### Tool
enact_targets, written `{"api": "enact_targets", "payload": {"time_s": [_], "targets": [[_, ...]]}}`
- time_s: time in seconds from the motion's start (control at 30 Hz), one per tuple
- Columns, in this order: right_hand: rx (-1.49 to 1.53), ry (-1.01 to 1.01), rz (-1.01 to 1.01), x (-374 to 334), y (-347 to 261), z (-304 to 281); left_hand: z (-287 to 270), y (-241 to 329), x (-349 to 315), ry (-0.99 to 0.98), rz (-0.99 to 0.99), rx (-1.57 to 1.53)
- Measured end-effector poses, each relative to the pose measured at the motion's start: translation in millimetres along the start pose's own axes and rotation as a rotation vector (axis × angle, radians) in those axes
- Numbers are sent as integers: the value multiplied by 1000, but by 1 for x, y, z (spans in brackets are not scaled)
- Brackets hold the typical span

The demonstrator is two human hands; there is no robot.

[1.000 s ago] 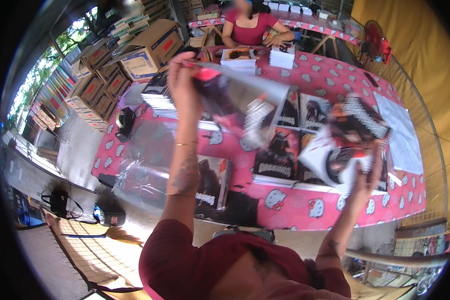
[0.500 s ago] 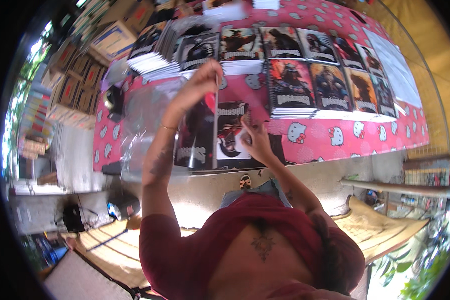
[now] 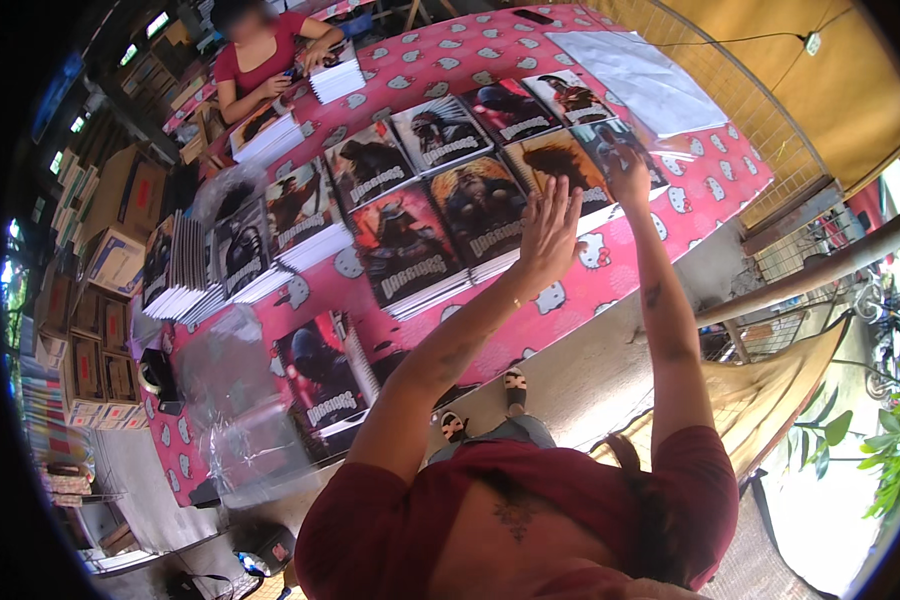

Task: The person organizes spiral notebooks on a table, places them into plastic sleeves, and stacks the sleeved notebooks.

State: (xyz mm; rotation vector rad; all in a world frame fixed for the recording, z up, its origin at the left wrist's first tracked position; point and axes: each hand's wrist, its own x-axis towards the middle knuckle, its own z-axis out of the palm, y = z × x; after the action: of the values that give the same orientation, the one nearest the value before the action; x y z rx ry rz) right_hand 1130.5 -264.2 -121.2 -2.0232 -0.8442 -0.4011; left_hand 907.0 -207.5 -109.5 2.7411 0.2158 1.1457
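Several stacks of spiral notebooks with dark illustrated covers stand in two rows on the table. My left hand (image 3: 552, 235) is open, fingers spread over the near edge of an orange-covered notebook (image 3: 560, 165). Farther right, my right hand (image 3: 630, 180) has its fingers bent at the near part of a blue-grey notebook (image 3: 610, 142) at the row's right end, and seems to grip it. The fingertips are hard to make out. Closer to my body, at the table's near edge, lies a dark notebook (image 3: 320, 365) beside more spiral-bound ones.
A pink patterned tablecloth (image 3: 510, 350) covers the table. Clear plastic sheets (image 3: 240, 400) lie at the near left, a tape dispenser (image 3: 157, 375) beside them. White sheets (image 3: 635, 80) lie at the far right. Across the table, a person (image 3: 260, 65) handles notebooks. Cardboard boxes (image 3: 100, 340) are stacked left.
My view has turned to the right. Both hands have left the notebooks at the near edge and reached to the right end of the rows. The red item in my left hand is gone from it.
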Motion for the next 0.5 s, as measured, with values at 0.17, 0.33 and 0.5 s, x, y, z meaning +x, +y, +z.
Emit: {"api": "enact_targets", "payload": {"time_s": [0.17,0.33,0.5], "targets": [[-426,-487,75,38,36,9,15,-28,25,-207,-8,-208],[-619,-576,-82,41,28,18,-186,-93,16,386,-591,-493],[-560,-566,-196,32,67,20,-362,-125,-121,460,-717,-1410]]}}
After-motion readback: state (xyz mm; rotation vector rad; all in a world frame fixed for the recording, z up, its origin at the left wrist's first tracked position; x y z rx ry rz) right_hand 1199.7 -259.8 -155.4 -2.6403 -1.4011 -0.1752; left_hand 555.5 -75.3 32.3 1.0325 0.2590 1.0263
